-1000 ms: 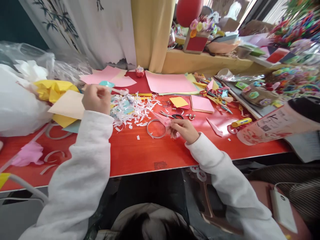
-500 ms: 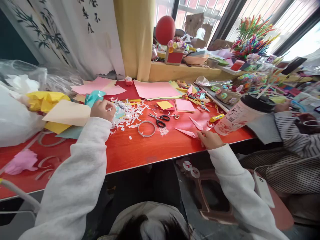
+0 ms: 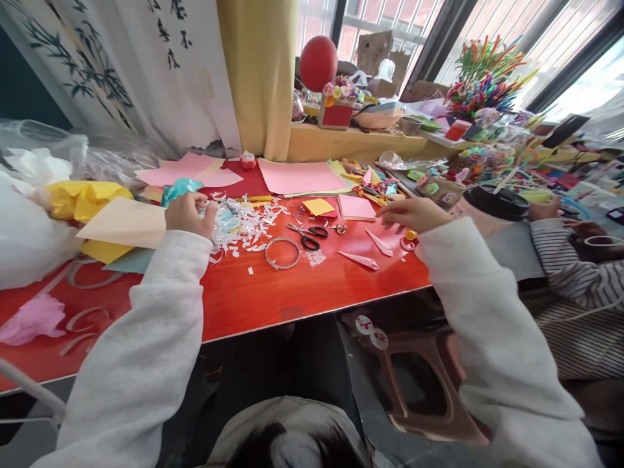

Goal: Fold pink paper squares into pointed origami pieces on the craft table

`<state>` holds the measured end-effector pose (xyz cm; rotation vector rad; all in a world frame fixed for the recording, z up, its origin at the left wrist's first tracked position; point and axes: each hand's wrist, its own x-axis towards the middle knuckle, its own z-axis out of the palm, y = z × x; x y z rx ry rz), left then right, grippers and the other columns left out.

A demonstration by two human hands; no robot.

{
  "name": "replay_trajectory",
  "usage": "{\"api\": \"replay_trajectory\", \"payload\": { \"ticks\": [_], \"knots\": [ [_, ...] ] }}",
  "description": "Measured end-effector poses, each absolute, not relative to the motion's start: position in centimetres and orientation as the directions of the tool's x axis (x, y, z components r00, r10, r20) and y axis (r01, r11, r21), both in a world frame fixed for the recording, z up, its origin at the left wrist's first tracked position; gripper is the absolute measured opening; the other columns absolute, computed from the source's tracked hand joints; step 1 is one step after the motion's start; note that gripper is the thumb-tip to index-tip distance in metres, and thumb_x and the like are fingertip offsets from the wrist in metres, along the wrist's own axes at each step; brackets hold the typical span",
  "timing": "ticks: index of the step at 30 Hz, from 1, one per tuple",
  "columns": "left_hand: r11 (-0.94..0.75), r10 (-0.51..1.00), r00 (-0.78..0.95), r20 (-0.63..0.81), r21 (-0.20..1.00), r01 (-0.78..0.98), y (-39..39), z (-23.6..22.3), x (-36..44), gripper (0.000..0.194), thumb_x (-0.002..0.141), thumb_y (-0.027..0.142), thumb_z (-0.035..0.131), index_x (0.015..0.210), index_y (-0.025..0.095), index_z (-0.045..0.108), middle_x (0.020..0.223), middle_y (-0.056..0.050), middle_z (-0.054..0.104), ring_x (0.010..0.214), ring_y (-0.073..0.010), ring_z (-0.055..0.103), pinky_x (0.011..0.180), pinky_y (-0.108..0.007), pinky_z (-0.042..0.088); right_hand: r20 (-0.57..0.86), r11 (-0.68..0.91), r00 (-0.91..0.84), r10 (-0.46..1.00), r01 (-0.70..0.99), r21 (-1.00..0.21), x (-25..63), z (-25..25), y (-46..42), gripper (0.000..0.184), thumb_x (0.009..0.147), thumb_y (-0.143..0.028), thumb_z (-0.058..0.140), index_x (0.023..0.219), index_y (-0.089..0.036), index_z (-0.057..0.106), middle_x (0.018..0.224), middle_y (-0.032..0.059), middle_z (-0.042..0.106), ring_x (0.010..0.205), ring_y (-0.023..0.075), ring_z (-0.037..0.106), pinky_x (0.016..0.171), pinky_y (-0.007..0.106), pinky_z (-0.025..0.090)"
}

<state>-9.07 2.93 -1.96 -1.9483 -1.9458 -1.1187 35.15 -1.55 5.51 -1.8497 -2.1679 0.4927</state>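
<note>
My left hand [image 3: 189, 216] is beside a heap of white paper scraps [image 3: 246, 224]. Its fingers are loosely curved and nothing shows between them. A teal crumpled paper [image 3: 181, 188] lies just behind it. My right hand [image 3: 413, 213] hovers above the table's right part, fingers stretched toward a stack of pink square paper [image 3: 357, 208]; whether they touch it I cannot tell. Two folded pink paper pieces [image 3: 359, 260] lie in front. Black-handled scissors [image 3: 311, 238], a clear ring of tape [image 3: 283, 253] and a yellow square paper [image 3: 318, 207] are between my hands.
Large pink sheets [image 3: 302, 177] lie at the back of the red table [image 3: 273, 299]. A cup with a black lid [image 3: 494, 205] stands right of my right hand. Beyond it is another person's striped sleeve [image 3: 560, 250]. Plastic bags [image 3: 34, 221] crowd the left side.
My right hand has lifted away from the folded pink pieces and moved back toward the pink square stack. The pieces stay on the table. My left hand has barely moved.
</note>
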Motion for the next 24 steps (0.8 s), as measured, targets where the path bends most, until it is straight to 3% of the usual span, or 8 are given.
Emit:
{"api": "replay_trajectory", "payload": {
  "ticks": [2,4,6,8,11,16,21,24],
  "knots": [
    [-0.077,0.758,-0.165,0.631,0.338,0.938,2.9,-2.2,-8.5,0.028,0.075,0.033,0.046,0.093,0.013,0.052,0.082,-0.005,0.058,0.083,-0.0181,0.049,0.078,-0.032,0.033,-0.070,0.186,-0.215,0.974,0.937,-0.295,34.3,4.3,2.8,0.023,0.075,-0.027,0.049,0.088,-0.015,0.064,0.084,0.0071,0.066,0.073,0.0159,0.060,0.065,0.028,0.047],
    [-0.076,0.766,-0.146,0.626,0.314,0.946,2.7,-2.4,-8.1,0.024,0.075,0.031,0.045,0.090,0.015,0.053,0.077,-0.005,0.059,0.082,-0.0196,0.051,0.077,-0.032,0.034,-0.001,0.204,-0.205,0.979,0.974,-0.101,33.6,2.3,6.2,0.026,0.076,-0.026,0.050,0.096,-0.016,0.062,0.105,0.0086,0.060,0.098,0.0214,0.054,0.083,0.034,0.041],
    [-0.058,0.785,-0.135,0.605,0.287,0.956,2.6,-2.5,-7.9,0.019,0.074,0.028,0.044,0.086,0.017,0.054,0.073,-0.005,0.060,0.080,-0.0207,0.053,0.077,-0.034,0.033,-0.017,0.169,-0.169,0.985,0.985,-0.036,33.3,0.2,8.3,0.046,0.074,-0.030,0.054,0.117,-0.015,0.049,0.126,0.0106,0.044,0.116,0.0258,0.039,0.093,0.036,0.033],
    [-0.035,0.802,-0.121,0.585,0.249,0.968,2.4,-2.4,-7.9,0.016,0.073,0.025,0.044,0.082,0.019,0.054,0.071,-0.006,0.060,0.077,-0.0217,0.054,0.078,-0.036,0.032,-0.058,0.047,-0.048,0.997,0.998,-0.029,33.2,-1.4,9.1,0.056,0.075,-0.037,0.051,0.124,-0.014,0.039,0.132,0.0129,0.035,0.121,0.0293,0.031,0.094,0.040,0.031],
    [-0.030,0.790,-0.119,0.602,0.232,0.972,2.2,-1.9,-7.8,0.016,0.072,0.024,0.043,0.082,0.019,0.055,0.069,-0.006,0.059,0.077,-0.0224,0.054,0.081,-0.039,0.029,-0.084,-0.006,0.003,0.997,0.999,-0.045,33.4,-2.6,9.2,0.047,0.080,-0.035,0.042,0.123,-0.016,0.039,0.132,0.0122,0.036,0.121,0.0279,0.033,0.093,0.042,0.031],
    [-0.064,0.804,-0.090,0.588,0.235,0.970,1.7,-1.2,-7.3,0.022,0.074,0.024,0.038,0.087,0.018,0.056,0.068,-0.007,0.059,0.076,-0.0231,0.055,0.081,-0.040,0.028,-0.065,-0.003,-0.002,0.998,0.997,-0.075,33.6,-2.9,9.3,0.033,0.080,-0.024,0.043,0.110,-0.017,0.052,0.123,0.0122,0.047,0.113,0.0219,0.043,0.089,0.033,0.034],
    [-0.044,0.820,-0.079,0.566,0.200,0.979,1.2,-1.0,-6.7,0.028,0.076,0.025,0.036,0.091,0.017,0.058,0.070,-0.007,0.061,0.076,-0.0220,0.057,0.082,-0.039,0.029,0.024,-0.053,0.056,0.998,0.993,-0.107,33.4,-2.3,9.3,0.032,0.079,-0.026,0.043,0.101,-0.011,0.059,0.104,0.0153,0.059,0.094,0.0225,0.054,0.078,0.031,0.039],
    [-0.060,0.813,-0.097,0.574,0.248,0.967,0.9,-0.6,-6.4,0.027,0.075,0.024,0.038,0.089,0.017,0.059,0.069,-0.007,0.061,0.079,-0.0227,0.056,0.085,-0.041,0.029,0.133,-0.073,0.092,0.987,0.987,-0.140,33.1,0.2,9.1,0.034,0.082,-0.029,0.037,0.097,-0.009,0.061,0.093,0.0147,0.062,0.085,0.0207,0.055,0.073,0.030,0.038]
  ]
}}
